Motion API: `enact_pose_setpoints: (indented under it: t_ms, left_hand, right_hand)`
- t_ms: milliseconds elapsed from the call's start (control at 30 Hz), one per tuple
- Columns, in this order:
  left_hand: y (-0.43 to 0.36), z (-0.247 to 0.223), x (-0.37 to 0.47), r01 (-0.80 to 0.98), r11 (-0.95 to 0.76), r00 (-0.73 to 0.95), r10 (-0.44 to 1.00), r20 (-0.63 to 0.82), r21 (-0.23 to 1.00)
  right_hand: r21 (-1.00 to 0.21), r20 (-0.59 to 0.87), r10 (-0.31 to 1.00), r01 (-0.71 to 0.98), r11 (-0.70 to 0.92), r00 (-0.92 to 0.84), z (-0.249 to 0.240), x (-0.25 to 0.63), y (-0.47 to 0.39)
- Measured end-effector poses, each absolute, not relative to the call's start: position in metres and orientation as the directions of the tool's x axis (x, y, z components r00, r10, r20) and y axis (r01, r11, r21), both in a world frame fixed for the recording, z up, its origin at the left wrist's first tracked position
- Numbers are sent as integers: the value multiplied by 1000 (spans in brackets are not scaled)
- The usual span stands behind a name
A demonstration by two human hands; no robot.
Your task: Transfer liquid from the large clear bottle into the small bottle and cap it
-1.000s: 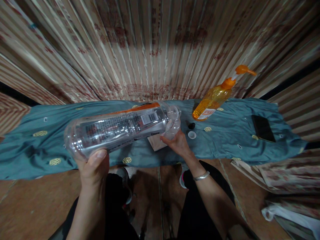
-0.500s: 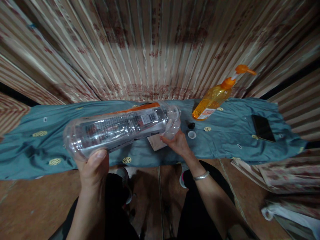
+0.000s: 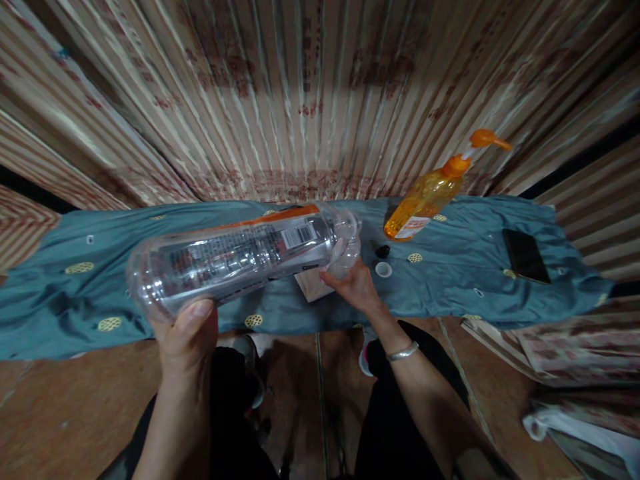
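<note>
The large transparent bottle [image 3: 235,260] was held aslant above the cloth-covered table, base toward the left side and mouth end toward the right, slightly higher in view. A printed label with an orange band and a barcode covered its body. The left hand [image 3: 187,330] gripped the bottle near its base, thumb pressed along the near side; the fingers were hidden beneath. The right hand [image 3: 355,283] was closed around a small transparent vessel [image 3: 347,248] at the mouth end. Whether the two rims touched could not be told.

Below the mouth end, a beige flat item [image 3: 314,287] lay on the blue-green cloth [image 3: 435,287], partly covered by the bottle. Just right of the vessel sat a small black piece [image 3: 383,251] and, near it, a white cap [image 3: 384,269]. Beyond these stood an orange pump bottle [image 3: 425,200], near the far edge. A wide stretch of cloth separated it from a dark flat object [image 3: 526,256] toward the right end.

The far cloth edge ran along a pleated curtain [image 3: 310,100]. The near edge passed beneath both forearms, with the tiled floor [image 3: 70,400] below it.
</note>
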State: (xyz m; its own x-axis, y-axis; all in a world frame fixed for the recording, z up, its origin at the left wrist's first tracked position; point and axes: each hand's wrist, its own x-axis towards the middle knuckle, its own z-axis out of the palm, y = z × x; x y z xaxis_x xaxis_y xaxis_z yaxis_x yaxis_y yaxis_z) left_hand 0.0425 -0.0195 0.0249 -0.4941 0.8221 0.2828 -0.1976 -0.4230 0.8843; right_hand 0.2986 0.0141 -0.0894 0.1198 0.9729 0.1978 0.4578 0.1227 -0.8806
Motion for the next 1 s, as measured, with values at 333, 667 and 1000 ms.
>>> enact_pose_setpoints:
  t_ms: [333,667,1000]
  left_hand:
    - [-20,18,37,-191,-417,-475,831,288,888]
    - [-21,23,42,-181,-430,-475,826,305,884]
    - [-21,22,40,-190,-444,-484,818,310,876]
  right_hand:
    - [-880,195,974,459,124,111,-90,299,14]
    - [-882,193,974,455,121,116,-88,299,15]
    - [-877,178,977,469,103,120,-89,298,14]
